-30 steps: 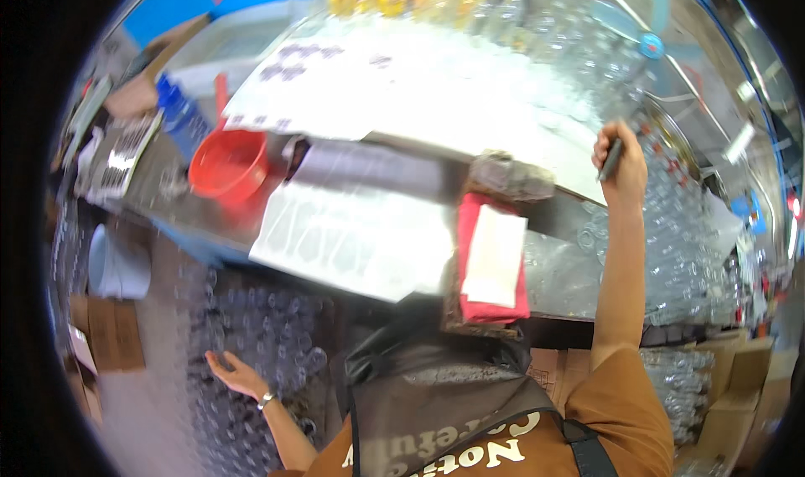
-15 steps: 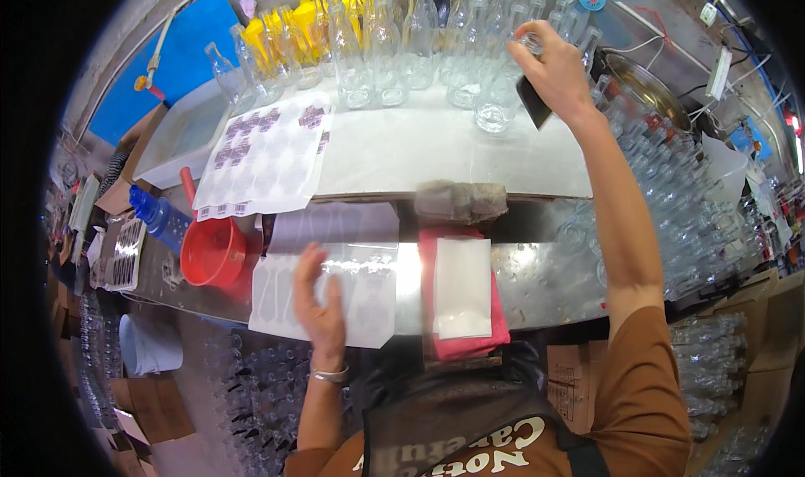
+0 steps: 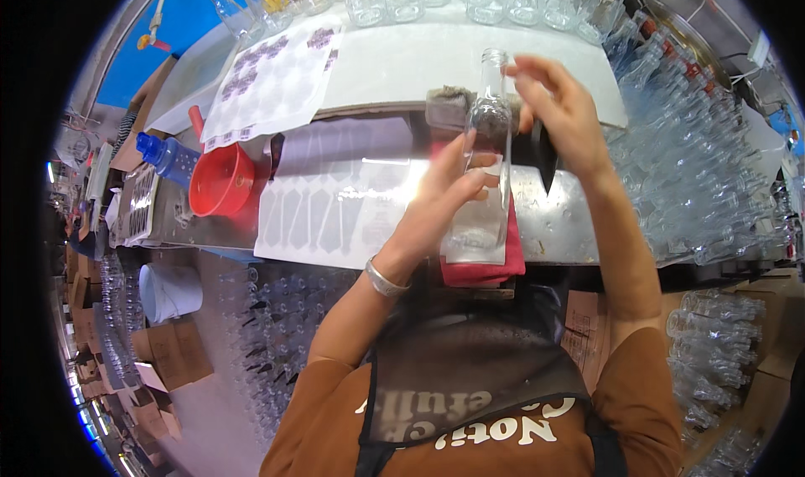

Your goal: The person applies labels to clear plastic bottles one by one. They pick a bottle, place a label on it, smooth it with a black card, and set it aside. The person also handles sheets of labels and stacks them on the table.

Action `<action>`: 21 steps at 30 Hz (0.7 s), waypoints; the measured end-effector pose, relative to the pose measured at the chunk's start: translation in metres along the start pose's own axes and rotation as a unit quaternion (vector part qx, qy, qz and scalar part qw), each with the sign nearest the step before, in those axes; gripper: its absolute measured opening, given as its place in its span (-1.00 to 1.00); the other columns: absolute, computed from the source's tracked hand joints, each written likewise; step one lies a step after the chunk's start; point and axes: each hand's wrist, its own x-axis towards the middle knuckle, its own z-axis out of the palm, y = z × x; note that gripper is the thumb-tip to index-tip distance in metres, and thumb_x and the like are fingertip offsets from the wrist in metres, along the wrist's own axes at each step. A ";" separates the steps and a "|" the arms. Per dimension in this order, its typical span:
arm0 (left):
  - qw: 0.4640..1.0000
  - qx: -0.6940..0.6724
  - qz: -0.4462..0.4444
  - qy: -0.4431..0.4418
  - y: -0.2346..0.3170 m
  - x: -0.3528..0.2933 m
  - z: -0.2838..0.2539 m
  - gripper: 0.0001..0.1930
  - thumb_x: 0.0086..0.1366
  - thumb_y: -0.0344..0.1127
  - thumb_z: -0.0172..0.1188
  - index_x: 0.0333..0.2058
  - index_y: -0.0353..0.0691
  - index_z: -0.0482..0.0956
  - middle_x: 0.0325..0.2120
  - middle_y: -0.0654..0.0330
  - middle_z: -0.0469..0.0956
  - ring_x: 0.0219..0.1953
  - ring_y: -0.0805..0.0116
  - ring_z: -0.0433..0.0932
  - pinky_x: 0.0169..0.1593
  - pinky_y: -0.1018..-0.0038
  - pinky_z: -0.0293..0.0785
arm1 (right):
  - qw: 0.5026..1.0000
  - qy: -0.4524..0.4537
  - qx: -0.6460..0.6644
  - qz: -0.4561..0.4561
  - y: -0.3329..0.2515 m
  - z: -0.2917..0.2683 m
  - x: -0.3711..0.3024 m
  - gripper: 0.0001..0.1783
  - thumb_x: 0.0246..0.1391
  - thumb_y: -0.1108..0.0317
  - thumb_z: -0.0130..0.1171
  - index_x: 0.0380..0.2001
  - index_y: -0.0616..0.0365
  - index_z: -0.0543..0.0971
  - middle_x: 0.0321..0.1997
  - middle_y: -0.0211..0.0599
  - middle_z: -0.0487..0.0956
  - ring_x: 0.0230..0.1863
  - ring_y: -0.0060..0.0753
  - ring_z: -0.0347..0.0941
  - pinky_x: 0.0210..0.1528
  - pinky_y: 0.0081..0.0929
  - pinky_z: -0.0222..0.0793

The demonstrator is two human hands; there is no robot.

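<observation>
A clear glass bottle (image 3: 488, 125) stands tilted before me, neck toward the far side, with my left hand (image 3: 444, 187) wrapped round its body. Close to the bottle's neck is my right hand (image 3: 563, 112), its fingers curled. A dark flat, scraper-like thing (image 3: 547, 162) hangs from that right hand, partly hidden by the palm. Beneath the bottle lie a white pad (image 3: 457, 256) and a folded pink cloth (image 3: 486, 274). Just left of my left hand is a sheet of pale, long-shaped labels (image 3: 314, 213).
Several clear bottles (image 3: 402, 5) line the far side of the white board (image 3: 394, 62). A purple-printed sheet (image 3: 264, 83) overhangs its left part. On the left are a red dipper (image 3: 220, 183) and a blue bottle (image 3: 168, 158). Massed glass bottles (image 3: 679, 158) fill the right.
My right hand has brought a bottle from the far row toward me. My left hand has moved right and up and closed round its body. The view has tilted downward.
</observation>
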 end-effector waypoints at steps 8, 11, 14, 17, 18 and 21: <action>0.976 0.178 -0.025 0.122 -0.015 -0.014 0.006 -0.28 0.40 -0.16 0.17 0.39 -0.30 0.07 0.14 -0.09 0.44 0.18 0.14 0.45 0.16 0.34 0.42 | 0.986 0.011 -0.166 0.028 0.017 0.037 -0.129 -0.42 0.08 0.31 0.32 0.13 0.37 0.45 0.01 -0.05 0.58 -0.33 -0.41 0.51 -0.25 -0.45 0.47; 0.960 0.256 0.024 0.114 -0.008 -0.022 0.009 -0.36 0.41 -0.26 0.16 0.37 -0.33 0.17 0.23 0.01 0.38 0.16 0.30 0.44 0.15 0.37 0.42 | 0.992 -0.014 -0.105 0.072 0.024 0.034 -0.127 -0.44 0.16 0.29 0.24 0.16 0.38 0.43 -0.02 -0.07 0.60 -0.34 -0.42 0.50 -0.25 -0.46 0.47; 0.937 0.326 0.060 0.111 0.003 -0.030 0.009 -0.35 0.36 -0.32 0.23 0.35 -0.34 0.21 0.21 0.02 0.39 0.16 0.31 0.44 0.11 0.39 0.46 | 0.981 -0.043 0.062 0.177 0.043 0.032 -0.128 -0.49 0.22 0.30 0.15 0.17 0.36 0.44 -0.04 -0.08 0.61 -0.35 -0.40 0.49 -0.25 -0.48 0.46; 0.959 0.251 0.027 0.129 -0.007 -0.029 0.004 -0.36 0.32 -0.36 0.26 0.32 -0.34 0.26 0.20 0.05 0.41 0.16 0.31 0.44 0.08 0.41 0.49 | 0.992 -0.022 -0.019 0.125 0.039 0.032 -0.127 -0.52 0.24 0.34 0.12 0.19 0.31 0.45 0.01 -0.09 0.62 -0.35 -0.45 0.49 -0.26 -0.51 0.46; 0.966 0.226 0.017 0.125 -0.011 -0.030 0.002 -0.37 0.32 -0.35 0.26 0.32 -0.34 0.27 0.20 0.06 0.42 0.15 0.32 0.44 0.08 0.41 0.49 | 0.994 -0.003 -0.054 0.093 0.037 0.034 -0.128 -0.52 0.24 0.35 0.12 0.19 0.31 0.45 0.02 -0.09 0.62 -0.34 -0.47 0.49 -0.26 -0.51 0.46; 0.972 0.200 0.007 0.120 -0.018 -0.032 0.001 -0.37 0.32 -0.36 0.26 0.32 -0.34 0.27 0.19 0.08 0.43 0.15 0.34 0.45 0.07 0.42 0.51 | 0.993 -0.037 -0.094 0.057 0.034 0.035 -0.134 -0.48 0.34 0.28 0.10 0.27 0.30 0.37 0.02 -0.24 0.61 -0.35 -0.65 0.47 -0.31 -0.62 0.43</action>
